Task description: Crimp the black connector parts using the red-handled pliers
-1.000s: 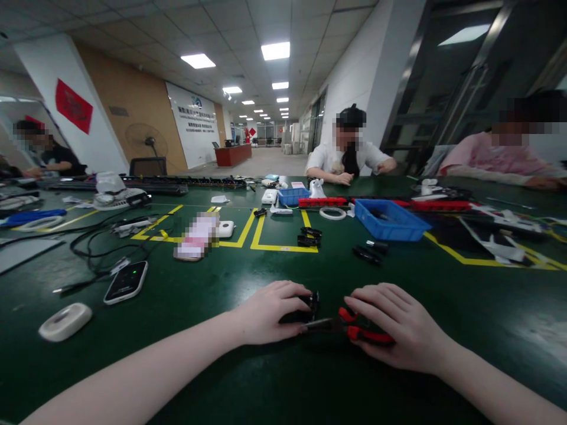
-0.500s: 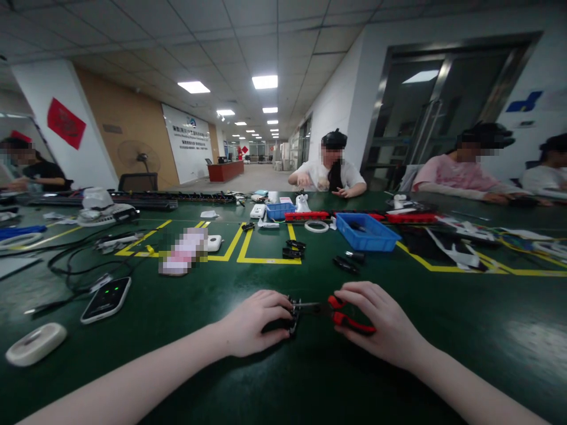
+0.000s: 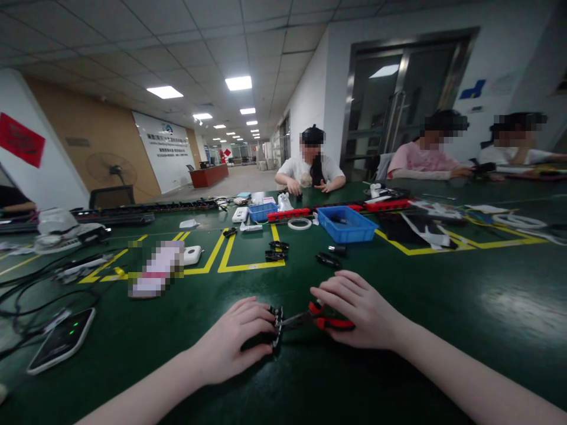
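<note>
My left hand (image 3: pixel 234 341) is closed around a small black part with a shiny metal edge (image 3: pixel 277 326), low over the green table. Much of that part is hidden under the fingers, and I cannot make out its kind. My right hand (image 3: pixel 365 311) grips red-handled needle-nose pliers (image 3: pixel 333 323). Their narrow grey jaws point left and reach the metal edge of the black part. Whether the jaws are clamped on it, I cannot tell.
Beyond my hands lie several black parts (image 3: pixel 277 255) and another black piece (image 3: pixel 328 260). A blue bin (image 3: pixel 348 227) stands behind them. To the left are a phone (image 3: pixel 157 268), a device with green lights (image 3: pixel 64 339) and black cables. Across the table sits a person (image 3: pixel 310 165).
The view has turned right, so the table items appear farther left. Both hands keep their holds, with the plier jaws still at the black part. The person opposite has lowered a hand to the table.
</note>
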